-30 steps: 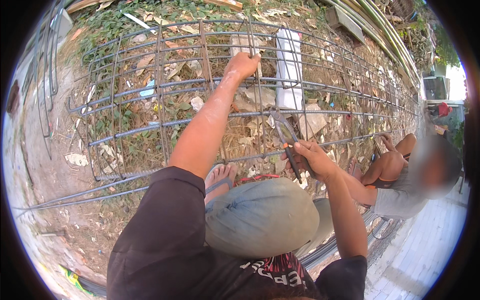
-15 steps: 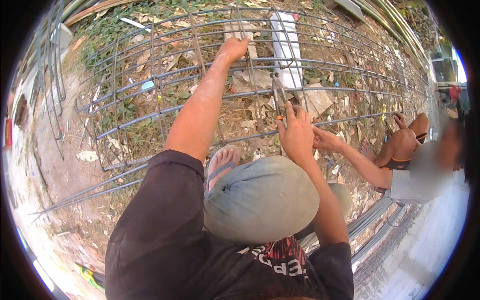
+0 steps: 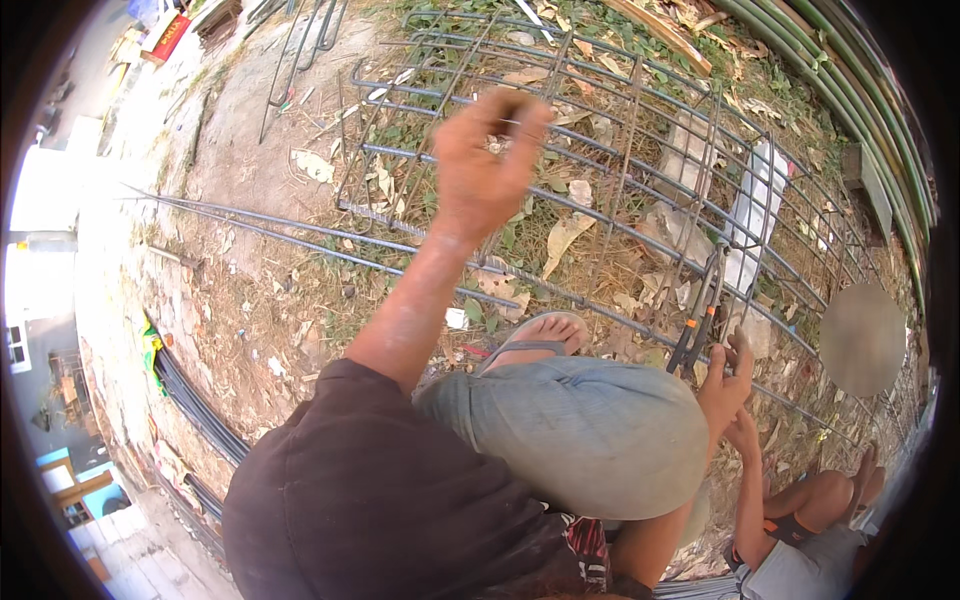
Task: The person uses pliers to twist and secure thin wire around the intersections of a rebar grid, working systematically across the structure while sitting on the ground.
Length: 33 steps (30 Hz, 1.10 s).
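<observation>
Over the left end of a rebar cage is my raised left hand, a little blurred, with curled fingers, a gap before the thumb and nothing visible in it. At the right, my right hand has its thumb and fingers apart, pointing up. Just left of it, pincers with dark handles and orange marks lean at the cage's bars; the hand appears apart from the handles. A co-worker's hand meets my right hand from below. Whether something small passes between them cannot be made out.
A white wrapped block lies under the cage. Long loose bars stretch left over the ground. Green bamboo poles lie at the far right. A co-worker sits at lower right. My sandalled foot stands by the cage's near bar.
The view has swung left, so the cage sits farther right. My left hand has let go of the cage's bar and lifted. My right hand has come off the pincers' handles.
</observation>
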### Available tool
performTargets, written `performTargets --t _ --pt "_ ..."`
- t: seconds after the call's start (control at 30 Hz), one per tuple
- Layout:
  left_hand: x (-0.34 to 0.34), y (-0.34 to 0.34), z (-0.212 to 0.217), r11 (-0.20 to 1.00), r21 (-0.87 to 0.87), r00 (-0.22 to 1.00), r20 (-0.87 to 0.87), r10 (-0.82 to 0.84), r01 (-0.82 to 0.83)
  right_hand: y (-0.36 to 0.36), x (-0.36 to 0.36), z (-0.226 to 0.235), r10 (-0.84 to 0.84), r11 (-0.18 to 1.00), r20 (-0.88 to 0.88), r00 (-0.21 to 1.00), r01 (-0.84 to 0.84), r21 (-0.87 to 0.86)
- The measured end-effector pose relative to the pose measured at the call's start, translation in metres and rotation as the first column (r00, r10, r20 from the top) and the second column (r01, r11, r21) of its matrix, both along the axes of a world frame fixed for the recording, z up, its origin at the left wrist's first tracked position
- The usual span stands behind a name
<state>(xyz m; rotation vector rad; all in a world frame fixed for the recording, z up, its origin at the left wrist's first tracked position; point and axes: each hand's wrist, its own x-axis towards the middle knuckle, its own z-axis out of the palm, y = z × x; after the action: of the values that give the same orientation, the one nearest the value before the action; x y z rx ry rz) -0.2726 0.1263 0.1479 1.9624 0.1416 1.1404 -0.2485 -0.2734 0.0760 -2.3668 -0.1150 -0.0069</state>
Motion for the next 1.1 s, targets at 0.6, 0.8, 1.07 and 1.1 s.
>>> performTargets --t 0.6,0.8,1.07,1.1 --pt "-0.173 0.250 -0.244 0.770 0.319 0.223 -0.834 0.505 -0.553 -0.007 0.002 0.022 -0.201 0.936 0.067 0.977 0.172 0.306" --pt "-0.171 0.229 -0.209 0.798 0.516 0.067 -0.826 0.560 -0.312 -0.007 0.008 0.029 -0.211 0.939 0.164 0.964 0.153 0.308" --pt "-0.170 0.245 -0.220 0.775 0.617 -0.078 -0.787 0.612 -0.136 -0.005 0.005 0.040 -0.207 0.909 0.222 0.953 0.103 0.404" --pt "-0.171 0.262 -0.222 0.745 0.622 -0.081 -0.778 0.623 -0.240 -0.005 0.006 0.043 -0.202 0.902 0.241 0.949 0.085 0.422"
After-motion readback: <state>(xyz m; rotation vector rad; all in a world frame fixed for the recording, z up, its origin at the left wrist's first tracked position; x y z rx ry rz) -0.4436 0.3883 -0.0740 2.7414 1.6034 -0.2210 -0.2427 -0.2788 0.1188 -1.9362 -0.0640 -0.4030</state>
